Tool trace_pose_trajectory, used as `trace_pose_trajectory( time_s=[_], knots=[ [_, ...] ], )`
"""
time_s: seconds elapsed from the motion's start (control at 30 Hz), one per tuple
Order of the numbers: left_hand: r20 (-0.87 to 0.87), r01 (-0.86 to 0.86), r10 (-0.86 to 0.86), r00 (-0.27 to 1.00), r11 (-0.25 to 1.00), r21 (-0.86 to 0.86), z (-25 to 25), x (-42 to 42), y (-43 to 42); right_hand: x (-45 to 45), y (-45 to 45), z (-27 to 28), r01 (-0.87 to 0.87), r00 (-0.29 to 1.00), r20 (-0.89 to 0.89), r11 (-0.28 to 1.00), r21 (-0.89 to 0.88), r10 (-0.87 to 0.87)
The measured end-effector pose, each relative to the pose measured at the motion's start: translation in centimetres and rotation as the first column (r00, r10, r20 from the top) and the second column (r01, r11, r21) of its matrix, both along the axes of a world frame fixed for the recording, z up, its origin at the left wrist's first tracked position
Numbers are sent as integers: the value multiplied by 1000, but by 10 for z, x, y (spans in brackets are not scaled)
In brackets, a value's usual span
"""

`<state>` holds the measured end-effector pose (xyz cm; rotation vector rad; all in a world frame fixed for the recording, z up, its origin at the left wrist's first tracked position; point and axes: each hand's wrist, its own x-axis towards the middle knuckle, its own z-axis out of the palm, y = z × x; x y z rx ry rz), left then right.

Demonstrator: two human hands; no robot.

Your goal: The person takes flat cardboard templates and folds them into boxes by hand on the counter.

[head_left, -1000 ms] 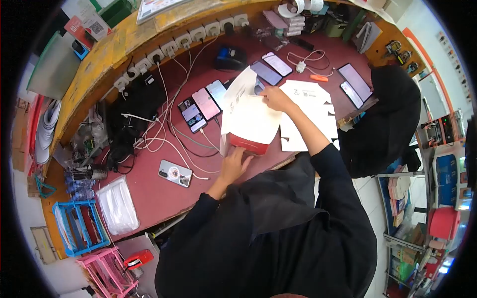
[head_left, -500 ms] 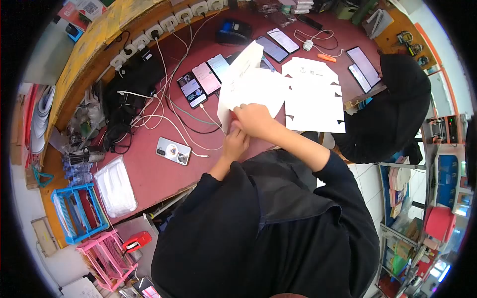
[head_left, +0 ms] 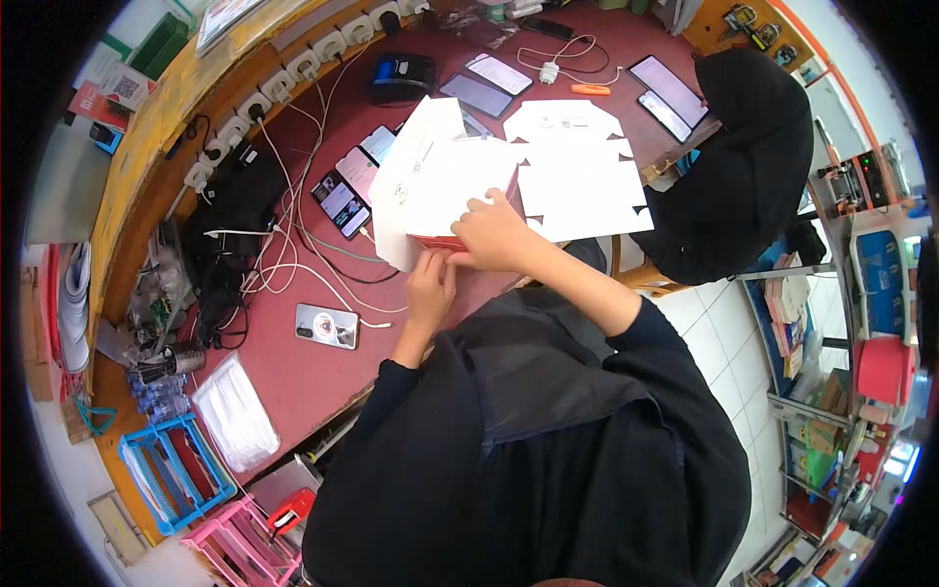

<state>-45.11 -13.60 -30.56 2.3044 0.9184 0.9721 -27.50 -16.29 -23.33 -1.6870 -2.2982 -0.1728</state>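
A partly folded cardboard box point(head_left: 460, 186), white inside with red on its outer side, lies in front of me on the table. One white flap point(head_left: 416, 166) stands up on its left, and a red side point(head_left: 437, 242) shows along the near edge. My right hand point(head_left: 494, 235) grips the near right corner, fingers bent over the white face. My left hand point(head_left: 430, 289) pinches the near red edge from below, its fingertips close to the right thumb. Beside the box on the right lies a flat white cardboard blank point(head_left: 582, 186) with notched edges.
Several phones lie around, among them a silver one point(head_left: 328, 326) at left and a lit one point(head_left: 340, 203) beside the box. White cables point(head_left: 293, 259) tangle at left. A white packet point(head_left: 237, 411) and a blue rack point(head_left: 176, 470) sit near the front. Another person in black point(head_left: 734, 176) sits at right.
The box's white face has come down flatter, and its red near side now shows. My right hand has shifted onto the near corner. The whole view has turned slightly.
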Motion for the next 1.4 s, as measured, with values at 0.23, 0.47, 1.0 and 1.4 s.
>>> trace_pose_trajectory(
  time_s=[0.23,0.47,1.0,1.4],
  knots=[
    [234,95,-28,972,956,-279,-15,14,-20,3,-5,-28,-32,994,-100,999,19,33],
    [302,132,-61,951,967,-219,-15,22,-21,-3,-11,-37,40,996,-81,999,25,-38],
    [234,88,-148,961,965,248,-19,30,-23,144,-143,-163,531,-803,-587,325,-783,-103],
    [-631,644,-599,493,739,-198,-27,265,-52,146,-153,-157,773,-537,-842,368,-516,-52]
  ],
)
